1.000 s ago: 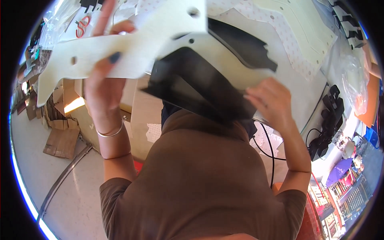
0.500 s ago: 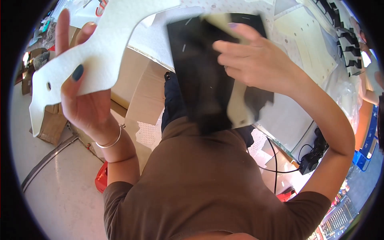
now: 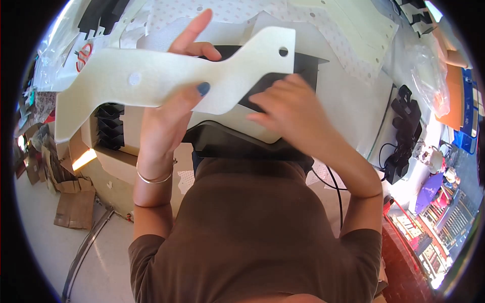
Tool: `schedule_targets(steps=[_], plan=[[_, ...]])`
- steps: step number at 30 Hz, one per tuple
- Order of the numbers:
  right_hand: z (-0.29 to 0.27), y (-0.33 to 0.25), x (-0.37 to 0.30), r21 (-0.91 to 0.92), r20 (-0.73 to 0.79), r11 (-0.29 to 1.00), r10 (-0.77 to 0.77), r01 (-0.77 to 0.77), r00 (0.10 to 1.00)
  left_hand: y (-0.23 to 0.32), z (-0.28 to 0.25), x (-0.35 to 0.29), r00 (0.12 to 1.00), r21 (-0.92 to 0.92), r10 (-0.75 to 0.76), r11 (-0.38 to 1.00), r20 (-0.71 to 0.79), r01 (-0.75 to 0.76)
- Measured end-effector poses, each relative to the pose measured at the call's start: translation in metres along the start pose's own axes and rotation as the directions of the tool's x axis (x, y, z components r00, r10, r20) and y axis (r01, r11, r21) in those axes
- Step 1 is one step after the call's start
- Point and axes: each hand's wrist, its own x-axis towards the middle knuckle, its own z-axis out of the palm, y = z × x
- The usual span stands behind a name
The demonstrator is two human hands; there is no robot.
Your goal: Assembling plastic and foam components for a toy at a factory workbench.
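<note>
The left grip (image 3: 166,118) has a pale curved panel (image 3: 156,76) clamped near its middle, the dark-nailed thumb on the upper face and fingers behind the far edge; the panel is raised, one end reaching out to the left, the end with the round hole to the right. Just below that holed end is the right grip (image 3: 290,111), fingers curled and blurred; I cannot tell whether they pinch anything. Beneath both, a black piece (image 3: 222,141) with a second pale panel (image 3: 237,121) over it lies close against the person's front. The white bench (image 3: 348,113) carries red-handled scissors (image 3: 83,56), dotted sheets (image 3: 212,19) and clear plastic (image 3: 427,76). To the left, an open carton (image 3: 116,160) holds black folded parts (image 3: 109,126), and flattened cardboard (image 3: 75,204) lies on the grey floor (image 3: 43,242).
</note>
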Motion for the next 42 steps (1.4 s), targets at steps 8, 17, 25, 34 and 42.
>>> schedule_targets(steps=[8,17,25,34,42], plan=[[-0.038,0.047,-0.059,0.745,-0.009,0.514,0.645,-0.425,0.764,-0.023,0.021,0.005,0.968,0.029,-0.154,0.988,0.200,0.151],[-0.015,0.062,-0.064,0.799,-0.053,0.459,0.696,-0.388,0.716,-0.027,0.050,0.008,0.933,0.525,-0.297,0.837,0.202,0.153],[-0.002,0.074,-0.071,0.712,-0.102,0.554,0.689,-0.431,0.718,-0.028,0.065,-0.001,0.946,0.874,-0.235,0.479,0.222,-0.086],[0.004,0.072,-0.068,0.507,-0.153,0.691,0.661,-0.515,0.735,-0.037,0.069,0.000,0.956,0.904,-0.121,0.375,0.268,-0.206],[0.005,0.073,-0.069,0.569,-0.153,0.641,0.698,-0.515,0.699,-0.041,0.066,-0.001,0.957,0.904,-0.112,0.374,0.268,-0.210]])
